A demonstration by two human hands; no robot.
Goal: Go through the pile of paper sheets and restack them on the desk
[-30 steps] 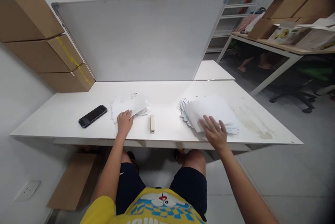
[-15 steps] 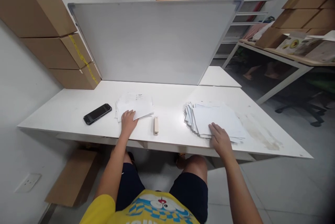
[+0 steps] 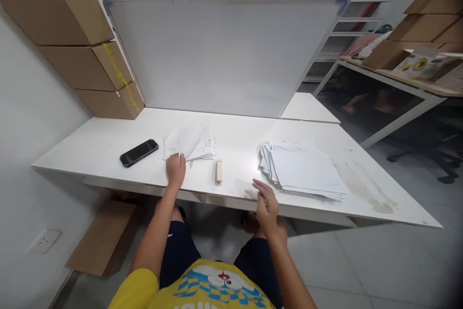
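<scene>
My left hand [image 3: 175, 170] is closed at the near edge of the left paper stack, its fingers pinching a sheet of paper [image 3: 188, 139] that curls up, slightly blurred, off the sheets below. My right hand [image 3: 266, 205] hovers at the desk's front edge, fingers stretched out and holding nothing. Just beyond it, to the right, lies a larger, uneven stack of white paper [image 3: 306, 168]. Between the two stacks rests a small cream stapler [image 3: 219, 172], apart from both hands. Left of my left hand is a black smartphone [image 3: 139, 153], lying face up.
A whiteboard [image 3: 224, 58] stands upright along the back of the white desk [image 3: 238, 133]. Cardboard boxes [image 3: 104, 70] are piled at the back left. Another cardboard box [image 3: 104, 236] sits under the desk. On the right, a second table [image 3: 394, 77] carries more boxes.
My right hand has left the right paper stack and moved left, toward the desk's middle. My left hand has closed on a sheet, whose near part has lifted and bent.
</scene>
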